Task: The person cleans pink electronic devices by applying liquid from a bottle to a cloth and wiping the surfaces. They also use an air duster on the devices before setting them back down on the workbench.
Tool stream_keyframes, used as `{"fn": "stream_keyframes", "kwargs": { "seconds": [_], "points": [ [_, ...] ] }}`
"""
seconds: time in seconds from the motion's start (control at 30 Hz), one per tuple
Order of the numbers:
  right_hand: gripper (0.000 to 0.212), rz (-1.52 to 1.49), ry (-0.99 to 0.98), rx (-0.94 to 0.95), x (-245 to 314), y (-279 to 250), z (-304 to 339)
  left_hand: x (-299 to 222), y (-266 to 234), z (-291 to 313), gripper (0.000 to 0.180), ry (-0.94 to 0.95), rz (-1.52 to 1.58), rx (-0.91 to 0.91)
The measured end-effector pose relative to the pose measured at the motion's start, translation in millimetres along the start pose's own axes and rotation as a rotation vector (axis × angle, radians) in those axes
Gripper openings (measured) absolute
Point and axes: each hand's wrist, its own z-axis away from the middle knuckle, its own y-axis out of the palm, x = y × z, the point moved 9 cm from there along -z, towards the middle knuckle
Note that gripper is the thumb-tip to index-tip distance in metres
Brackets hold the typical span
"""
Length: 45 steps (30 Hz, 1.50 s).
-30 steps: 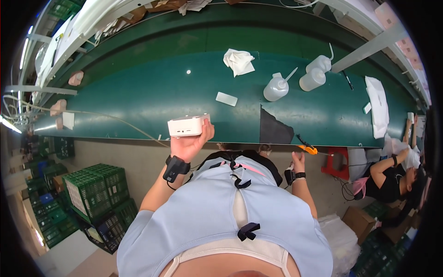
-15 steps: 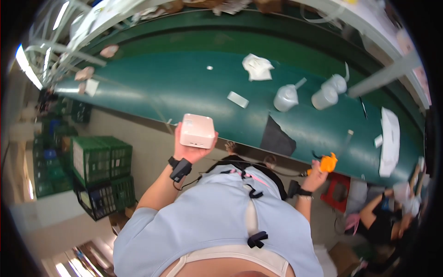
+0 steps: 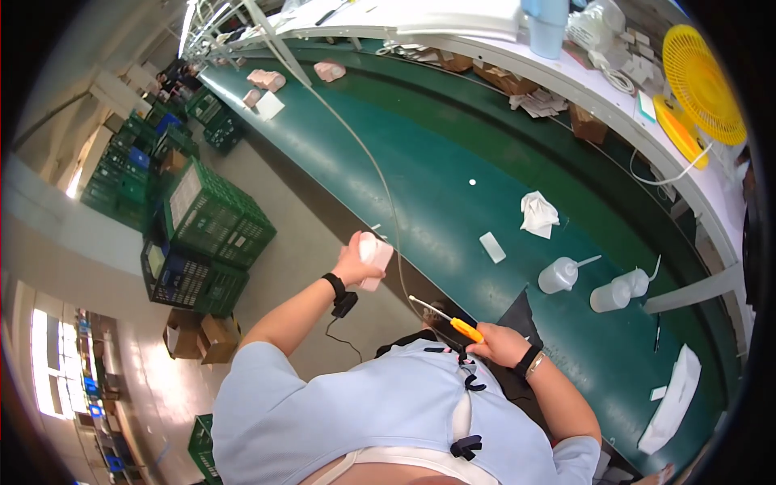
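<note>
My left hand (image 3: 351, 263) is wrapped round a small pink box-shaped device (image 3: 377, 255) with rounded corners, held tilted just off the bench's near edge. In my right hand (image 3: 503, 346) is an orange-handled tool (image 3: 466, 329). Its long thin metal shaft points up and left toward the device, and the tip stays apart from it. The tool's exact kind does not show. Both wrists wear black bands. A pale cord (image 3: 380, 174) hangs between my hands and the far shelf.
On the green bench (image 3: 436, 218) are a crumpled white cloth (image 3: 538, 215), a small white block (image 3: 492, 247), squeeze bottles (image 3: 558, 276), a dark cloth (image 3: 517, 319) and a long white packet (image 3: 672, 400). Green crates (image 3: 218, 214) stack at left. A yellow fan (image 3: 702, 85) stands on the shelf.
My view has turned left. The left hand has tilted the pink device onto its side. The right hand has brought the orange-handled tool inward, its shaft now pointing toward the device.
</note>
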Motion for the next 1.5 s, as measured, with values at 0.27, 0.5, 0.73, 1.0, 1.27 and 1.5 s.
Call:
{"fn": "stream_keyframes", "kwargs": {
  "seconds": [0.27, 0.5, 0.73, 1.0, 1.27, 1.5],
  "points": [
    [0.048, 0.074, -0.099, 0.095, 2.9, 3.7, -34.6, 47.6, -1.2, 8.2, 0.11, 0.11, -0.975, 0.426],
    [0.05, 0.167, -0.087, 0.111, -28.0, -3.5, -53.7, 115.3, -9.4, 23.4, 0.108, -0.085, -0.625, 0.748],
    [0.05, 0.077, -0.134, 0.237, 4.3, -6.5, -41.3, 94.0, -43.4, 25.2, 0.094, -0.117, -0.147, 0.021],
    [0.049, 0.191, -0.049, 0.141, -8.4, -31.1, -62.1, 101.4, -63.0, 35.7, 0.092, -0.209, 0.227, 0.005],
    [0.048, -0.009, -0.17, 0.186, 27.9, -21.7, -55.8, 133.0, -33.1, 41.9, 0.087, -0.642, 0.623, -0.007],
    [0.045, 0.077, -0.099, 0.225, 19.8, -22.4, -55.8, 109.7, -7.3, 42.1, 0.06, -0.771, 0.947, 0.279]
  ]
}}
